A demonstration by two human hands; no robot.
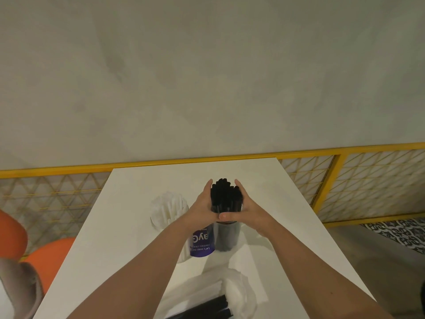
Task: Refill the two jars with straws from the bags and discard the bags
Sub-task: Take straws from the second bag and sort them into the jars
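The left hand [202, 203] and the right hand [249, 209] cup a bundle of black plastic straws [226, 195] from either side, fingers curled round it, thumbs meeting in front. The bundle stands upright in a tall clear jar [228, 237] near the middle of the white table [128, 226]. Left of it stands a jar of white straws [169, 209]. A crumpled clear plastic bag [240, 290] holding more black straws lies at the near edge.

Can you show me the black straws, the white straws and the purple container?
black straws [226, 196]: head view, middle of the upright bundle.
white straws [169, 207]: head view, middle of the bunch.
purple container [202, 244]: head view, on its printed side.
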